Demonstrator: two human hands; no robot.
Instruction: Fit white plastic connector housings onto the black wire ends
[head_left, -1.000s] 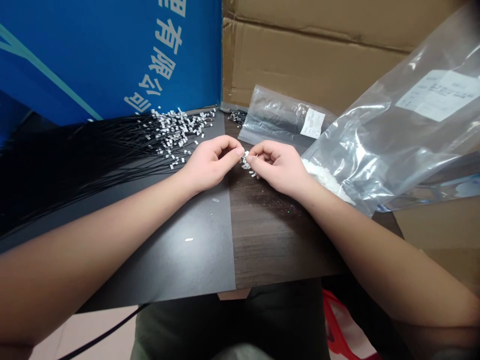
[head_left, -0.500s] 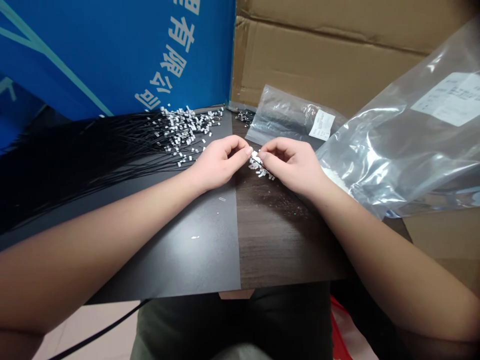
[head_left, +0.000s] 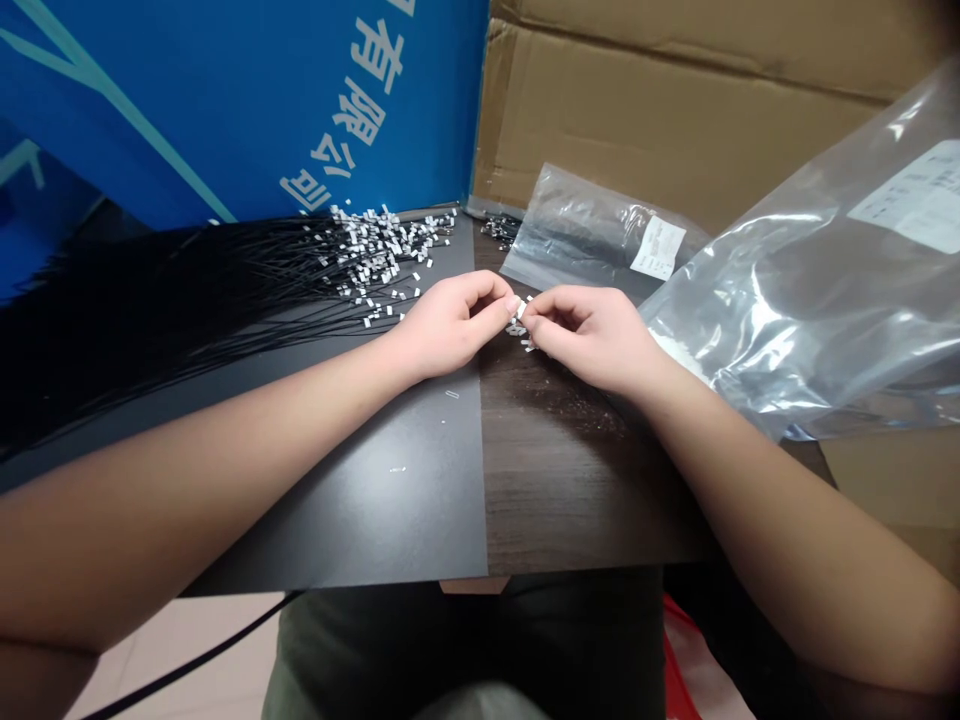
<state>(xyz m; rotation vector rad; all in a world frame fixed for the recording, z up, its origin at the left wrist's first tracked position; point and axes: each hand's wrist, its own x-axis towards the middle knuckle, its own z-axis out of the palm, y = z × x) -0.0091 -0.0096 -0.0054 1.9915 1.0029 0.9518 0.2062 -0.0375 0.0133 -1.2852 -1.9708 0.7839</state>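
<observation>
My left hand (head_left: 454, 325) is closed in a pinch, thumb against forefinger, at a small white plastic connector (head_left: 520, 309). Touching or almost touching it from the other side are the pinched fingertips of my right hand (head_left: 592, 335); whatever lies between them is hidden. Under both hands is a small pile of loose white connector pieces (head_left: 516, 328), largely covered by the fingers. Left of my left hand spreads a thick bundle of thin black wires (head_left: 247, 260), with white connectors (head_left: 375, 245) on their ends.
A small clear bag (head_left: 585, 225) with a label lies behind my hands, and a large clear bag (head_left: 817, 310) covers the right side. A blue panel (head_left: 225, 100) and a cardboard box (head_left: 660, 110) stand along the back. Tiny white scraps (head_left: 397, 469) dot the dark table (head_left: 420, 530).
The view has shifted slightly. My right fingertips have moved in against the left ones and hide more of the pile. A short dark strand seen earlier by the right fingers no longer shows.
</observation>
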